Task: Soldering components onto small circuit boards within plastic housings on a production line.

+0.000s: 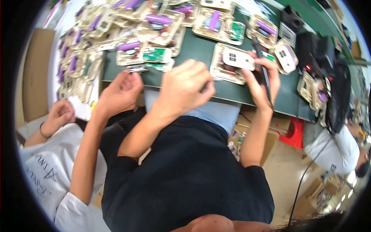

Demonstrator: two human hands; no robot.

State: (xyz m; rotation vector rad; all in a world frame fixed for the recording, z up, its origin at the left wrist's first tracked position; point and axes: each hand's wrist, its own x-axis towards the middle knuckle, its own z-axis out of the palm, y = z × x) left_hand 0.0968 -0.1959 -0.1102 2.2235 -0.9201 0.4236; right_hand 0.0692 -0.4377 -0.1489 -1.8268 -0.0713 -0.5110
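My left hand (185,86) is closed in front of the bench edge. A small dark bit shows by its fingers, too little to name. In my right hand (266,79) is a black soldering iron (262,69), its tip end pointing up and away. The thumb and fingers of that hand also reach the edge of a cream plastic cover (236,59) with dark square openings. This cover lies over an open cream housing (219,69) with wires inside, near the bench's front edge.
Several open housings with purple cylindrical cells (158,20) are heaped at far left. Green circuit boards (154,55) lie among them. A co-worker's hand (121,91) is close on my left. Black boxes (309,48) stand at right on the green bench (191,50), beyond a red stool (293,133).
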